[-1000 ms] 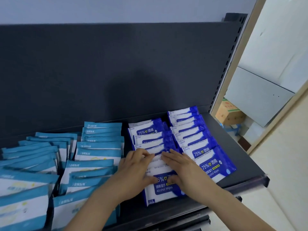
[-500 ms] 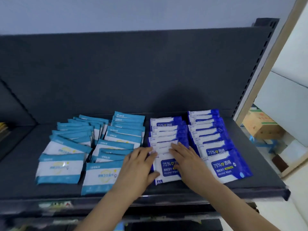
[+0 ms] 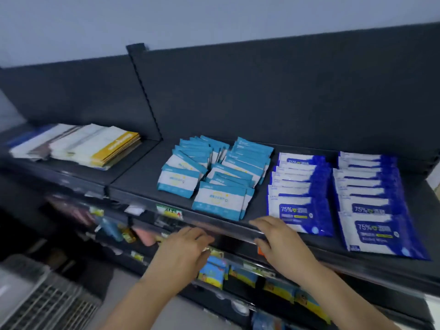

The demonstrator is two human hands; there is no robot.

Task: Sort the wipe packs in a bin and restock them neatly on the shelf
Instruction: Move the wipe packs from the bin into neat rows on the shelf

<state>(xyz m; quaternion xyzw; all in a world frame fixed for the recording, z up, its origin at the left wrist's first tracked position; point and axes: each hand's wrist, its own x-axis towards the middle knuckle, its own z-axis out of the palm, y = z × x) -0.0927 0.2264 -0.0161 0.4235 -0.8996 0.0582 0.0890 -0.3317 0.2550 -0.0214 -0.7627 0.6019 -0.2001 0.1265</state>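
Left hand (image 3: 184, 250) and right hand (image 3: 279, 239) loose and empty at the shelf (image 3: 140, 176) edge (wipe packs (image 3: 297, 194) in rows behind).

Left hand (image 3: 184, 250) and right hand (image 3: 279, 239) reach forward, fingers relaxed, empty

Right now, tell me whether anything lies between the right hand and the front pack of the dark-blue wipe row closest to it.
Nothing visible does. The right hand is at the front edge of the shelf, and the front dark-blue wipe pack lies just beyond it, with only bare shelf between them.
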